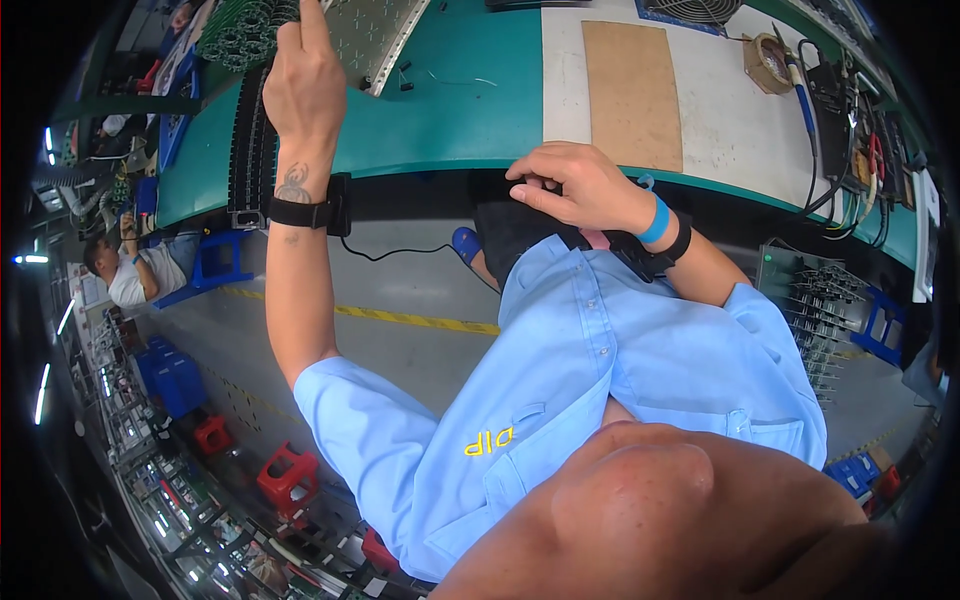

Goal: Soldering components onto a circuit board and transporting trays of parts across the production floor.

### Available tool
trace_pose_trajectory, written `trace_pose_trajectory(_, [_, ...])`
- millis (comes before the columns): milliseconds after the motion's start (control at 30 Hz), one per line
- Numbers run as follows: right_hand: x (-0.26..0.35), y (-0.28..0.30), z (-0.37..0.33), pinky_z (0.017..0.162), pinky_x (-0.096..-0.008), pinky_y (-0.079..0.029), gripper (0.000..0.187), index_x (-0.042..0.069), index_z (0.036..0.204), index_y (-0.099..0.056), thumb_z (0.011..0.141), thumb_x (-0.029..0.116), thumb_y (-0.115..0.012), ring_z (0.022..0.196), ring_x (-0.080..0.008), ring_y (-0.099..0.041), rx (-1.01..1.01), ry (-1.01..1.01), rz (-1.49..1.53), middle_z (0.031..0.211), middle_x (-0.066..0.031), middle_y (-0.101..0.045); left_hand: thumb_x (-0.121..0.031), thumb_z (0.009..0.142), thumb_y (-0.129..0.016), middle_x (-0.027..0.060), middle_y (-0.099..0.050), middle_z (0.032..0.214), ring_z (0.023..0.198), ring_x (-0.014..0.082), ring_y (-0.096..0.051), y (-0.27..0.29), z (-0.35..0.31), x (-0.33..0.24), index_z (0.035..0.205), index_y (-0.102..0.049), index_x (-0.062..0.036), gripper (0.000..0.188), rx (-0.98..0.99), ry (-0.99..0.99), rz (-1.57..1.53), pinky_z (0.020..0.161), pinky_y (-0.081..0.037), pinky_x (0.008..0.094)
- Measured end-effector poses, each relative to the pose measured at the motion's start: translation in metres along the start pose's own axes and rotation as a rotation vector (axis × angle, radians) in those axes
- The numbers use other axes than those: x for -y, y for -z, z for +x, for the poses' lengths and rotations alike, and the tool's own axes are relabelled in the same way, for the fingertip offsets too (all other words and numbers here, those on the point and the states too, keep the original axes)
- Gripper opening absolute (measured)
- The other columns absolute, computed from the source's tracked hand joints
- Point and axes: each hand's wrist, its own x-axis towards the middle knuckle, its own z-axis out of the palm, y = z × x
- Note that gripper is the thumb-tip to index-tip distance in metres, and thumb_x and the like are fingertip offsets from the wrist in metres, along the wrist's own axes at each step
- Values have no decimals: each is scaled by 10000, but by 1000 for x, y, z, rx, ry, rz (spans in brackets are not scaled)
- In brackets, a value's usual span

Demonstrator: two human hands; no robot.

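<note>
My left hand [305,88] reaches to the top edge of the picture, between a stack of green circuit boards [240,35] and a metal sheet [370,35] with a row of holes along its edge. One finger points upward; the fingertips are cut off, so what they touch is hidden. Under that hand runs a black ribbed strip [253,150]. My right hand [580,185] hovers by the front edge of the green bench mat [450,125], above my lap. Its fingers are loosely bent, the thumb stands apart from them, and no object shows in it.
A brown board [630,95] lies on the white bench top. At the right stand a soldering iron [800,95], a small tin [767,65] and tangled cables. A black cord [400,252] trails from my left wristband. Another person [140,275] sits far left, near red stools [288,480].
</note>
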Motion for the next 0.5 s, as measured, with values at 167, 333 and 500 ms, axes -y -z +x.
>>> trace_pose_trajectory(167, [14, -7, 20, 675, -378, -527, 236, 38, 1065, -719, 948, 241, -695, 756, -256, -642, 159, 17, 38, 863, -98, -693, -4, 871, -596, 143, -643, 973, 738, 317, -705, 23, -21, 19, 1330, -580, -13, 459, 62, 88, 46, 576, -590, 374])
trace_pose_trajectory(333, [26, -44, 93, 803, -337, -555, 498, 16, 1403, -534, 1004, 288, -649, 985, -234, -663, 31, 78, 153, 1224, -148, -673, -3, 893, -537, 167, -646, 1018, 835, 318, -685, 43, -25, 17, 1327, -578, 12, 436, 137, 477, -431, 671, -593, 379])
trace_pose_trajectory(500, [-57, -39, 149, 878, -349, -561, 584, 13, 1458, -501, 1047, 418, -589, 1088, -211, -654, -64, -211, 76, 1316, -144, -635, -64, 943, -507, 197, -686, 1065, 778, 319, -722, 31, 45, -76, 1284, -595, 44, 369, 949, 528, 761, 682, -608, 346])
